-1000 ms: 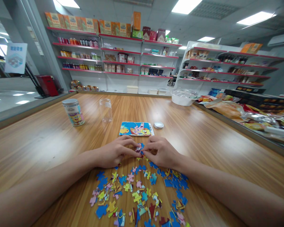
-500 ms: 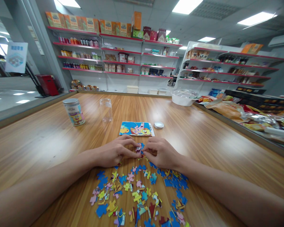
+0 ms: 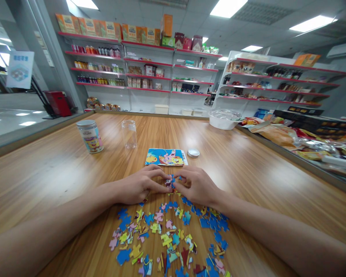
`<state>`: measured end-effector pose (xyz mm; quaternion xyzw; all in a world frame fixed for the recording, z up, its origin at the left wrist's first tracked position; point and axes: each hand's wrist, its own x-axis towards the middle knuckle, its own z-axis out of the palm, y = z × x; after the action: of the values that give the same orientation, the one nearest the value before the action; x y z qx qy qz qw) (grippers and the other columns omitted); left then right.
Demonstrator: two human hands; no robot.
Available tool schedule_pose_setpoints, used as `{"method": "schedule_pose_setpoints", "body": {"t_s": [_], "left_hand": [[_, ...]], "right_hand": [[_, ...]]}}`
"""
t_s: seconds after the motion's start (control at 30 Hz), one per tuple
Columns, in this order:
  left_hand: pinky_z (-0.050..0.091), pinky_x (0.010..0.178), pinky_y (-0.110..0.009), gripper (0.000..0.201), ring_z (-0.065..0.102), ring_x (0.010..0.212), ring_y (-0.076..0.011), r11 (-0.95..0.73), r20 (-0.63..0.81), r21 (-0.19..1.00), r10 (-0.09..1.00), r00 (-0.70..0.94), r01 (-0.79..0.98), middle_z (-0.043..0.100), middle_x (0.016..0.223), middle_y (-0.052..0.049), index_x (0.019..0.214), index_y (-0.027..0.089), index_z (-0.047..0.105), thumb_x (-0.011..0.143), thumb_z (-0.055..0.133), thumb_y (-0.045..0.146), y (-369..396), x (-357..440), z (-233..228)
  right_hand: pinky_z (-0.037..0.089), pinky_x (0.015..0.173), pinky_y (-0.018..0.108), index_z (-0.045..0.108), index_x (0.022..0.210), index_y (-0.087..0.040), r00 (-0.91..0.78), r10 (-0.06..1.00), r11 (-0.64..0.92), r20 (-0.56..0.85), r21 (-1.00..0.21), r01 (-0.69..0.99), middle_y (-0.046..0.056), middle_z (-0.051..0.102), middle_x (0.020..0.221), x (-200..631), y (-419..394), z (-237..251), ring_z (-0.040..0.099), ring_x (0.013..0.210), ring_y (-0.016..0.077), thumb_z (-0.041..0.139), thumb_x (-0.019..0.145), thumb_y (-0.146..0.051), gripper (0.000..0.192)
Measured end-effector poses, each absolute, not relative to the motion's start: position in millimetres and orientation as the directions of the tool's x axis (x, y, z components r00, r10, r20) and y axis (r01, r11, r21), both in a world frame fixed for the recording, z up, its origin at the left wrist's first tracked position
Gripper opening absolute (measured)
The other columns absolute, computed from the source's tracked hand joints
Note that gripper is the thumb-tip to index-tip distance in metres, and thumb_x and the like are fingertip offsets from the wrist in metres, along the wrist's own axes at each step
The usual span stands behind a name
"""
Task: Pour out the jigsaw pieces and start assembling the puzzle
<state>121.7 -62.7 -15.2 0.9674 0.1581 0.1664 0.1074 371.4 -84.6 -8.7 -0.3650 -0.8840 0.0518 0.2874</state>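
Risk: joined puzzle pieces pinched between both hands could pop apart or buckle if pressed off-axis, tabs being small and mostly hidden under fingertips. Also likely: forearms sweeping loose pieces spread on the worktop just below the wrists, scattering or flipping them. Left hand curled nearly closed, thumb and forefinger tips pinching the small cluster from its left. Right hand likewise curled, fingertips meeting the same cluster from the right. Cluster sits low at the worktop, between the hands, just in front of the reference picture card. Lid, clear jar and printed tin well apart, out of harm's way.
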Motion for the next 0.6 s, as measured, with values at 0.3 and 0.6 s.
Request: {"method": "schedule_pose_setpoints", "body": {"t_s": [0.3, 0.6], "left_hand": [[0.033, 0.114, -0.053, 0.068, 0.042, 0.126, -0.0257, -0.925, 0.296, 0.273, 0.341, 0.892, 0.263, 0.054, 0.137, -0.003, 0.132, 0.039, 0.058, 0.082, 0.051, -0.006, -64.1, 122.1, -12.8], [0.041, 0.108, -0.049, 0.068, 0.051, 0.116, -0.0225, -0.915, 0.362, 0.312, 0.361, 0.859, 0.254, 0.059, 0.128, -0.005, 0.127, 0.035, 0.064, 0.08, 0.045, -0.01, -60.6, 122.3, -17.1]], "right_hand": [[0.045, 0.071, 0.029, 0.069, 0.089, -0.015, -0.521, 0.747, 0.664, 0.412, -0.446, 0.6, 0.006, 0.065, 0.087, 367.3, -86.7, -8.7, 0.058, 0.08, 0.0163, 0.069, 0.08, -0.018, 0.01], [0.037, 0.05, 0.021, 0.067, 0.068, -0.014, -0.473, 0.874, 0.433, 0.106, -0.61, 0.663, 0.0, 0.063, 0.06, 386.7, -70.4, 19.8, 0.053, 0.055, 0.0104, 0.065, 0.073, -0.011, 0.006]]}}
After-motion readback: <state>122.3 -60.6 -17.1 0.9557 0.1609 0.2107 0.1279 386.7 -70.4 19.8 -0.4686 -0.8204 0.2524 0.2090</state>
